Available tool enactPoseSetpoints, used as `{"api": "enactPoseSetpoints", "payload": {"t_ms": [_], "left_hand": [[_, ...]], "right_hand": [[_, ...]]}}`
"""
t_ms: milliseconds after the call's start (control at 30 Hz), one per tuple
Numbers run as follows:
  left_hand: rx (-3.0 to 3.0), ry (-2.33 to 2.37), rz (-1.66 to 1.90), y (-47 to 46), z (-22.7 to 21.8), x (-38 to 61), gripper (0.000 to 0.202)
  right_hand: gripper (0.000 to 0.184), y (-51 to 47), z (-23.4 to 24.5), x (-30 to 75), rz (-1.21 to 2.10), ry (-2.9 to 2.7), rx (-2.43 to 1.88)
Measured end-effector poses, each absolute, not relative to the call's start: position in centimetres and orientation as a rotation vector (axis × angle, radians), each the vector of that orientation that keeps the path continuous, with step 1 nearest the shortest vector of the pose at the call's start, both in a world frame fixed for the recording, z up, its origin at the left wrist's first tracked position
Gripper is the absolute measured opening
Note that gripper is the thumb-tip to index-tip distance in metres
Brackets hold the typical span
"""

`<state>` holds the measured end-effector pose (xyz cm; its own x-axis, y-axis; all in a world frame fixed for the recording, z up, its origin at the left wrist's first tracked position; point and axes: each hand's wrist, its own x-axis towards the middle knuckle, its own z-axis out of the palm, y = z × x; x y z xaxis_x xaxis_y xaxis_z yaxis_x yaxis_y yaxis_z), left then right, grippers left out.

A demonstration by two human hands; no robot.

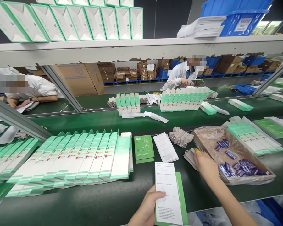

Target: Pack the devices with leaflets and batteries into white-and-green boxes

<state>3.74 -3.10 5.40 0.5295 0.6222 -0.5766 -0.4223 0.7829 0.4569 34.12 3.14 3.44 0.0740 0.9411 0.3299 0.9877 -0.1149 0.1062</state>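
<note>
Head view, entries from the near edge of the worktop outward.

1. Left hand (146, 208), at the near edge, middle. Its grip pinches a white leaflet (167, 188) against a green card (183, 201) beneath it, thumb pressed on the leaflet's left margin. We judge the two are held squared together so that they handle as one piece.

2. Right hand (204, 166), right of middle, reaching away from the near edge. It rests on a small stack of grey sleeves (190, 157), and one fingertip wears a yellow cot, likely for purchase on thin stock. We cannot tell whether this grip is spread or pinching a sleeve.

3. Tray (207, 141), just beside that hand on the right, lined with clear film. Batteries (238, 164) lie loose in it. The liner probably keeps them from rolling off.

4. Booklets (143, 147), sheets (165, 147) and a second grey pile (180, 136), in a row across the middle. Each kind has its own stack, within reach.

5. Cartons (85, 157), towards the left edge. They lie fanned and overlapped, so we judge each can be lifted off singly.

6. Upright cartons (184, 99), at the far edge, standing in a row. Behind them is a co-worker's sleeve (176, 78).
</note>
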Motion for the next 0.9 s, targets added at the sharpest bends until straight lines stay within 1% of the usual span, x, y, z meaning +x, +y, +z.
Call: {"api": "enactPoseSetpoints", "payload": {"t_ms": [67, 100, 167, 233, 300, 333, 400, 467, 533, 567, 633, 700, 733, 833, 900], "left_hand": [[0.280, 0.828, 0.677, -2.5, 5.7, 3.8, 0.049], [0.284, 0.840, 0.696, -2.1, 5.9, 3.8, 0.052], [0.302, 0.854, 0.729, -1.2, 6.1, 4.1, 0.056], [0.324, 0.852, 0.765, -0.4, 6.2, 4.5, 0.059], [0.346, 0.842, 0.798, 0.0, 6.4, 5.0, 0.061], [0.355, 0.839, 0.811, 0.1, 6.4, 5.3, 0.061], [0.347, 0.836, 0.828, 0.1, 6.5, 5.7, 0.056], [0.319, 0.827, 0.841, 0.0, 6.6, 5.9, 0.053], [0.301, 0.807, 0.842, -0.1, 6.5, 5.9, 0.054], [0.305, 0.797, 0.841, -0.1, 6.5, 5.9, 0.055], [0.326, 0.784, 0.841, -0.1, 6.4, 5.7, 0.056], [0.344, 0.783, 0.841, 0.1, 6.5, 5.6, 0.057], [0.351, 0.787, 0.840, 0.2, 6.5, 5.5, 0.058], [0.384, 0.770, 0.839, 0.4, 6.8, 5.3, 0.062], [0.449, 0.719, 0.850, 0.6, 6.9, 5.2, 0.066]], "right_hand": [[0.025, 2.7, 4.5, 34.8, -0.485, -1.851, -2.223], [0.030, 2.3, 5.2, 34.6, -0.431, -1.758, -2.205], [0.042, 1.1, 6.8, 32.8, -0.160, -1.588, -2.039], [0.049, -0.4, 8.1, 29.3, 0.230, -1.503, -1.743], [0.046, -1.7, 8.6, 25.2, 0.505, -1.534, -1.525], [0.042, -2.1, 8.6, 23.3, 0.547, -1.566, -1.482], [0.035, -2.4, 8.0, 20.8, 0.436, -1.648, -1.494], [0.029, -2.1, 7.2, 20.0, 0.173, -1.734, -1.547], [0.028, -1.3, 6.8, 20.5, -0.032, -1.849, -1.555], [0.031, -0.8, 6.8, 20.9, -0.076, -1.926, -1.545], [0.045, 0.2, 7.3, 21.8, -0.067, -2.088, -1.513], [0.059, 1.1, 8.1, 22.5, 0.044, -2.232, -1.470], [0.061, 1.5, 8.4, 22.7, 0.119, -2.292, -1.444], [0.056, 2.3, 8.9, 22.7, 0.302, -2.394, -1.371], [0.050, 2.5, 8.8, 22.3, 0.345, -2.393, -1.358]]}}
